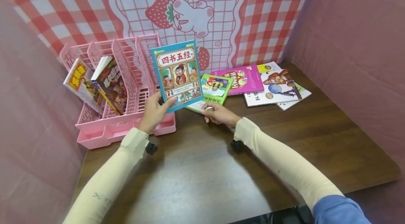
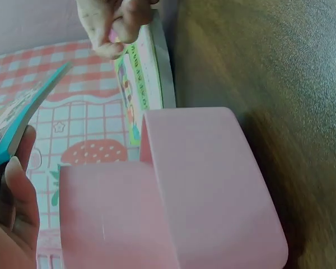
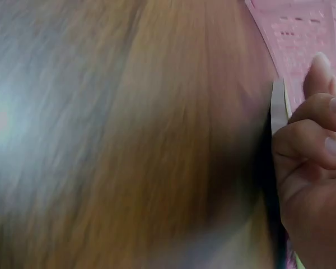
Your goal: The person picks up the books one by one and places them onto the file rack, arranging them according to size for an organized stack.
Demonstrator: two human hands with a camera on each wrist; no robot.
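Note:
My left hand point(image 1: 155, 111) holds a blue-bordered picture book point(image 1: 178, 76) by its lower left corner, thumb on the front cover. The book is raised and tilted, its cover facing me. My right hand point(image 1: 219, 114) is by the near edge of a green book point(image 1: 216, 85) lying on the table, fingers loosely curled. Nothing shows between those fingers; whether they touch the green book is unclear. Just left of my left hand stands a pink file rack point(image 1: 126, 120), with two books, one yellow and red point(image 1: 83, 83) and one dark point(image 1: 112, 83), leaning in separate slots.
Behind the green book lies a magenta book point(image 1: 250, 78). Right of it, a white-covered book point(image 1: 272, 88) overlaps other books. A checked strawberry cloth point(image 1: 265, 16) hangs at the back of the wooden table point(image 1: 202, 167). Pink curtains point(image 1: 357, 41) flank both sides.

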